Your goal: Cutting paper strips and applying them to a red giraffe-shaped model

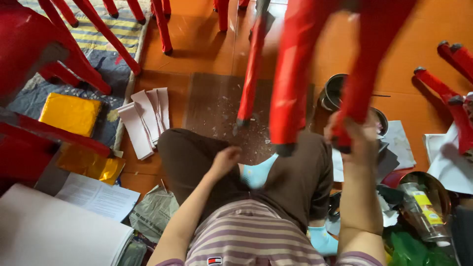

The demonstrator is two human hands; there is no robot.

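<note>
Item in hand: a red plastic chair or stool (295, 74), glossy, lifted clear of the orange tiled floor (197, 49) and tilted toward the seated person, its legs blurred. Right hand (357, 135): raised, fingers clamped round the lower end of the nearest leg. Left hand (225, 160): resting on the brown-trousered knee (187, 157), fingers curled loosely together, holding nothing. Hazards, as judged: the whole piece appears to hang from one grip at a leg tip, so it could twist or slip and drop onto the lap or the light-blue-socked foot (258, 172); a swinging leg could strike the round steel bowls (335, 91) just behind it, or tip the clear plastic bottle with a yellow label (423, 212) lying in a red-rimmed metal basin (436, 184) at the right. Obstructions: the person sits cross-legged directly beneath, leaving little free floor; a brown cardboard sheet strewn with white scraps (217, 108) lies ahead. Surroundings: fanned stack of white paper strips (145, 118) to the left, a flat packet of gold foil paper (69, 113) on a striped mat (108, 34), a large pad of white sheets (49, 231), crumpled newspaper (152, 212), more red plastic chair legs (443, 88) at the right edge and along the top.
</note>
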